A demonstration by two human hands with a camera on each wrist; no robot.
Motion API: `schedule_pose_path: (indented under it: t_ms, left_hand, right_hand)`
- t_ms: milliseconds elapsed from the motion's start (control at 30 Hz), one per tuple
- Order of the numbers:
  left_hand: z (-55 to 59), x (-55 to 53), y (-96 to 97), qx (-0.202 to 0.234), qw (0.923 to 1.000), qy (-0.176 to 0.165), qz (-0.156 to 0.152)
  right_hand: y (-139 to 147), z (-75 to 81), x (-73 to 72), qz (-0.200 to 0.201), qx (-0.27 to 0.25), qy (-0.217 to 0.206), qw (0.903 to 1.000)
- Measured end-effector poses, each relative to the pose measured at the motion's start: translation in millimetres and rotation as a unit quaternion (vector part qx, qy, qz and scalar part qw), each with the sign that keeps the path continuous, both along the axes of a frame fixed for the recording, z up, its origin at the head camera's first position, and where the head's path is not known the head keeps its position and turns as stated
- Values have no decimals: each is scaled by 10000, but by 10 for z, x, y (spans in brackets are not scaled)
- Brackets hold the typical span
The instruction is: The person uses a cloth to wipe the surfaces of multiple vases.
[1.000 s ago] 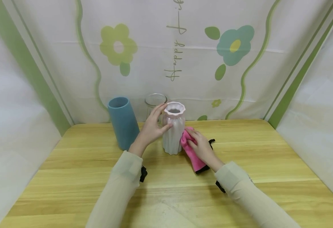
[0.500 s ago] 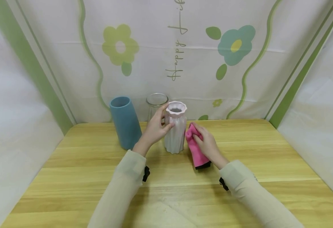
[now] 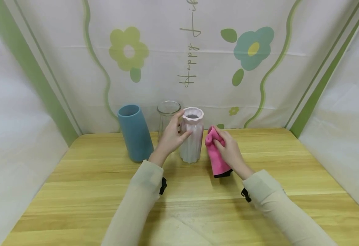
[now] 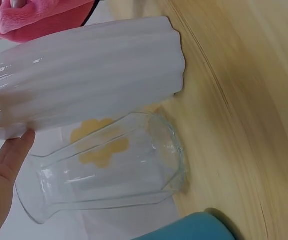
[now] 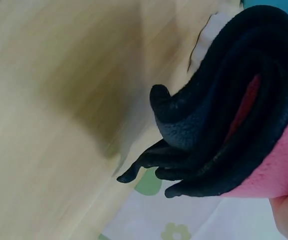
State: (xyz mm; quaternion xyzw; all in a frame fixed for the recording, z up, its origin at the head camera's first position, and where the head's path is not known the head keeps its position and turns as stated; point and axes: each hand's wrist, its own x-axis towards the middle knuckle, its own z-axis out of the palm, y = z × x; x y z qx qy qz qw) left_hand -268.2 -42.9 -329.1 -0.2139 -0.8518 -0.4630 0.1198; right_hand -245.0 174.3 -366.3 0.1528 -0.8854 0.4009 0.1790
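Note:
My left hand grips a pale pink-white fluted vase by its upper part, with fingers behind the scalloped rim and thumb across the front. The vase stands about upright; whether its base touches the table I cannot tell. To its right, my right hand pinches a folded pink cloth with a black edge, held a little apart from the vase. In the right wrist view the cloth's black-edged layers hang above the table. The left wrist view shows the vase's ribbed side and the cloth beyond it.
A clear glass vase stands behind my left hand. Left of it is a tall blue vase. A white patterned curtain borders the back of the wooden table.
The cloth has come away from the vase's side, moving right and slightly back with my right hand. My left hand and the vase have shifted slightly right.

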Motion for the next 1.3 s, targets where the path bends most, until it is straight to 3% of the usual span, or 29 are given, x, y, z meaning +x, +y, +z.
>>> schedule_pose_path:
  t_ms: [167, 500, 1300]
  left_hand:
    - [-10, -49, 47, -158, 9998, 29, 133]
    - [-50, -167, 152, -330, 9976, 548, 260]
    - [-26, -382, 411, -192, 9976, 405, 537]
  right_hand:
    - [20, 17, 9, 26, 67, 167, 9998]
    - [40, -14, 8, 260, 146, 800, 9963]
    - [41, -85, -60, 319, 95, 871, 9956]
